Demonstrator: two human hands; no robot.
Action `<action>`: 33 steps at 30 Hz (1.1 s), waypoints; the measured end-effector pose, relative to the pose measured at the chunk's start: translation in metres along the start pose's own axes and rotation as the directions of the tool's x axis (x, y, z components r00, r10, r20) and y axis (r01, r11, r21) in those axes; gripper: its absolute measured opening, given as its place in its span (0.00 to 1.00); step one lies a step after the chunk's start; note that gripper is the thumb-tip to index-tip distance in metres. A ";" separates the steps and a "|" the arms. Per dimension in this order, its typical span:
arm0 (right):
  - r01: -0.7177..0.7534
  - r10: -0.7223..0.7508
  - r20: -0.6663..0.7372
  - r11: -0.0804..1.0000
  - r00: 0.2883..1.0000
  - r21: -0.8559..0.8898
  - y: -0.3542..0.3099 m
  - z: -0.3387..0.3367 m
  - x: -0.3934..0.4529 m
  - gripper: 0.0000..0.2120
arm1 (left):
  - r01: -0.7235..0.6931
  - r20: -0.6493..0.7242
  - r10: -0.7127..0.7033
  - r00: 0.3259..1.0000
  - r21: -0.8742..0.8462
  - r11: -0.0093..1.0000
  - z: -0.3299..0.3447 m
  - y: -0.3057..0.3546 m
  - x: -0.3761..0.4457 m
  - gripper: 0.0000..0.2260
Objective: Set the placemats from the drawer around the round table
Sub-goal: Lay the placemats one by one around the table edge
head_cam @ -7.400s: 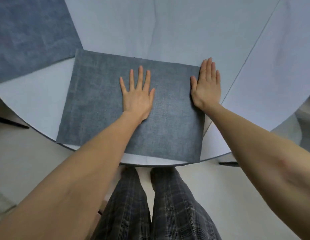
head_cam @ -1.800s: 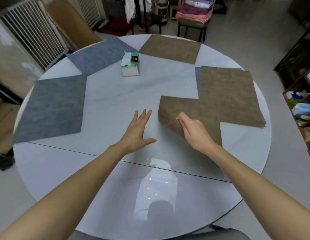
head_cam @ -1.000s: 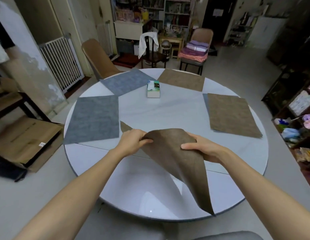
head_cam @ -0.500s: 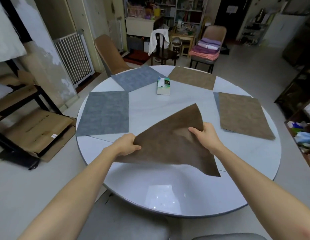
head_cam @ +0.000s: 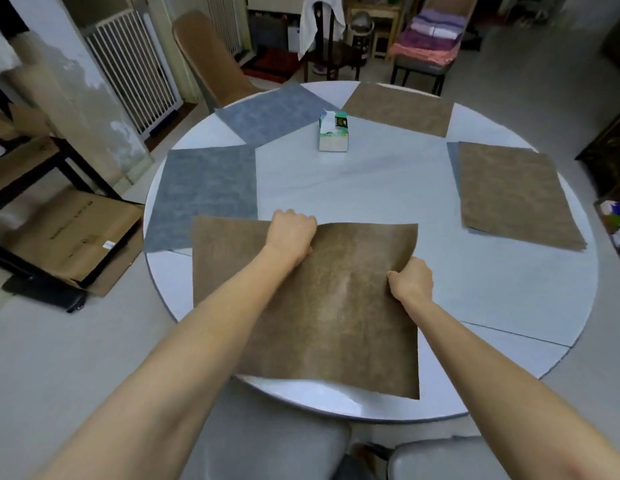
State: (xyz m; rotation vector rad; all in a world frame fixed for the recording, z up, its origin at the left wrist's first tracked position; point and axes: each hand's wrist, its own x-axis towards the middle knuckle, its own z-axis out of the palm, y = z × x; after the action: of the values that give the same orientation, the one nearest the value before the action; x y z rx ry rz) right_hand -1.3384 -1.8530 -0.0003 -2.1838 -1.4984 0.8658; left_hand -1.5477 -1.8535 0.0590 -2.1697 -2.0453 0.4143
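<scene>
now spread flat at six o'clock of the round table (head_cam: 509, 299): brown placemat (head_cam: 336, 306), lately dangling; left hand (head_cam: 293, 233) and right hand (head_cam: 412, 280) pinching its edges. nearly placed.

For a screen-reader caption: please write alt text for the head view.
Both hands, left hand and right hand, grip a brown placemat over the near edge of a round table. Four placemats and a tissue box lie beyond.

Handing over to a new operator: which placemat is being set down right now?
On the round table, look at the near edge. The brown placemat there is gripped by the left hand and right hand; unlike the others, it overhangs the rim.
</scene>
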 end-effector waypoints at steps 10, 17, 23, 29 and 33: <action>0.076 -0.079 -0.013 0.989 0.997 -0.123 0.062 0.062 0.018 0.15 | 0.195 0.334 -0.093 0.938 -0.287 0.938 0.134 0.008 -0.016 0.29; -0.035 0.037 0.043 0.998 0.998 -0.054 0.072 0.086 -0.002 0.17 | 0.228 0.595 0.102 0.797 -0.453 0.862 0.157 0.029 -0.045 0.52; -0.032 0.037 -0.070 0.997 0.997 0.068 0.091 0.092 -0.008 0.27 | 0.208 0.556 0.106 0.824 -0.472 0.856 0.177 0.048 -0.062 0.54; -0.020 0.021 -0.101 1.000 0.995 0.011 0.102 0.098 -0.009 0.31 | 0.215 0.525 0.083 0.847 -0.480 0.850 0.181 0.060 -0.065 0.53; 0.016 -0.022 -0.090 0.998 0.996 -0.059 0.116 0.098 -0.012 0.26 | 0.226 0.525 0.080 0.847 -0.493 0.840 0.183 0.061 -0.066 0.53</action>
State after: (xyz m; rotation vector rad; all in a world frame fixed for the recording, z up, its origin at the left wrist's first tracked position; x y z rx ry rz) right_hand -1.3243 -1.9133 -0.1396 -2.2153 -1.5160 0.7151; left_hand -1.5444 -1.9400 -0.1260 -2.4652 -2.8372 0.5235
